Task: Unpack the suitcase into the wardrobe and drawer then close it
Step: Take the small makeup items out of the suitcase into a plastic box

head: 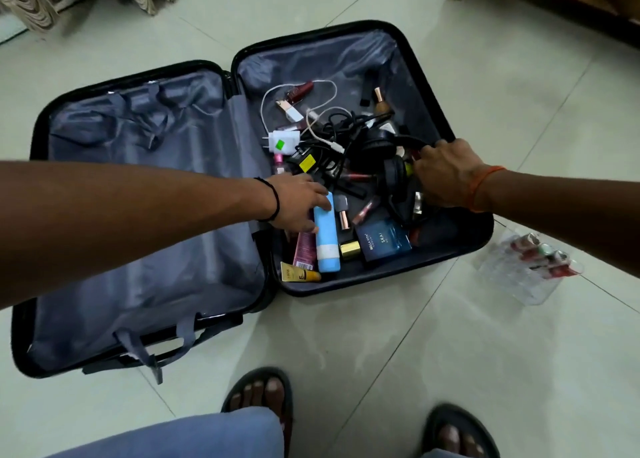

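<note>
The black hard-shell suitcase with grey lining (145, 187) lay open on the pale tiled floor (381, 353), its left half bare, its right half heaped with cosmetics and cables. The left hand (298, 203) rested on the light blue cylindrical bottle (326, 234), its grip loosely curled over the top. The right hand (446, 173) reached into the pile by the black headphones (384, 149); whether its grip pinched anything could not be told.

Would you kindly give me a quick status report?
Left hand on blue bottle. Right hand at headphones. Suitcase open, cables tangled.
</note>
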